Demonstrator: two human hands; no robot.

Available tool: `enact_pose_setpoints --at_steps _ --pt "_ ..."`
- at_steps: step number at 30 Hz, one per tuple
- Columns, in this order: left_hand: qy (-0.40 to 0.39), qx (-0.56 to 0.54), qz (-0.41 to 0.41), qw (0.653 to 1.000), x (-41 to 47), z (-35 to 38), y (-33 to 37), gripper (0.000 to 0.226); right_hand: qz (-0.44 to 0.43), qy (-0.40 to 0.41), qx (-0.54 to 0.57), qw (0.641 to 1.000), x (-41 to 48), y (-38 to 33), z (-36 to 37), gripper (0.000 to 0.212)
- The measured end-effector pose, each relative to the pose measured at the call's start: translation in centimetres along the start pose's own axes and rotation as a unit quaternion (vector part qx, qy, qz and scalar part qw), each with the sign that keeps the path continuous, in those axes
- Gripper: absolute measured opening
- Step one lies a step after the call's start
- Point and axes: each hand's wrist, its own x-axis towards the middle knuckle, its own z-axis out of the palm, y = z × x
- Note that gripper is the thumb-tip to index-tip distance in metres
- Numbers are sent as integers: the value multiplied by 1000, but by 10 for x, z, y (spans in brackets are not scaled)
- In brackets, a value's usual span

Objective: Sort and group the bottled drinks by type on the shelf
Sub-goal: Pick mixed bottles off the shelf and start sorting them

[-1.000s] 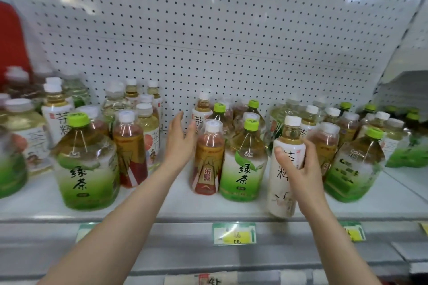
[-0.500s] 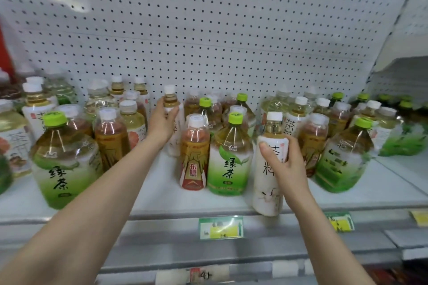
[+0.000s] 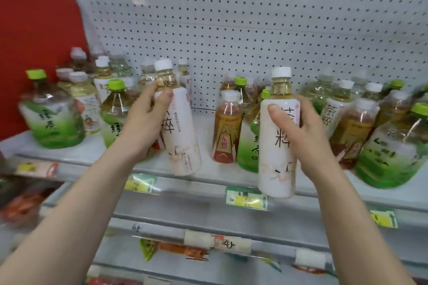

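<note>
Now in left hand (image 3: 141, 132): second white bottle (image 3: 178, 132)

Two bare forearms, sleeveless, left hand (image 3: 143, 127) and right hand (image 3: 308, 136) ungloved

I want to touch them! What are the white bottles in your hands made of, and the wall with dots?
White-labelled tea bottles: likely clear plastic, since tea shows at the necks, wrapped in matte white sleeves. Caps look like plastic. Back wall: probably white-painted metal pegboard with regular punched holes.
</note>
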Motion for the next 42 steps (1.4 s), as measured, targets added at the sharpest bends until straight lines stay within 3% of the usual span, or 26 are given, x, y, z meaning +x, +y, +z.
enact_pose_setpoints --at_steps 4,6,8,12,17,19,26,29,37,39,42 --pt "18 10 7 1000 -21 -26 -7 47 -28 -77 -28 996 5 -18 48 52" --pt "23 12 16 1000 -28 -38 -7 38 -48 -100 -49 993 9 -24 76 63" --pt "25 15 11 1000 -31 -52 -9 44 -64 -118 -93 987 16 -31 106 70" --pt "20 23 10 999 -37 -79 -14 66 -101 -113 -229 961 37 -26 163 64" --pt "12 7 19 1000 -40 -99 -21 48 -41 -65 -350 934 54 -6 205 57" --pt "12 12 18 1000 -38 -106 -24 51 -21 -47 -379 924 64 -5 213 53" --pt "13 -7 11 1000 -31 -120 -26 50 75 18 -361 929 114 12 234 42" --pt "13 -20 3 1000 -27 -125 -23 38 91 33 -348 932 139 22 238 44" --pt "-4 -9 1 1000 -17 -134 -28 26 91 -65 -220 969 179 28 239 40" --pt "-12 -4 6 1000 -16 -134 -31 32 100 -87 -242 961 178 25 238 44" --pt "-30 0 8 1000 -15 -128 -36 53 67 -49 -240 967 156 3 235 52"
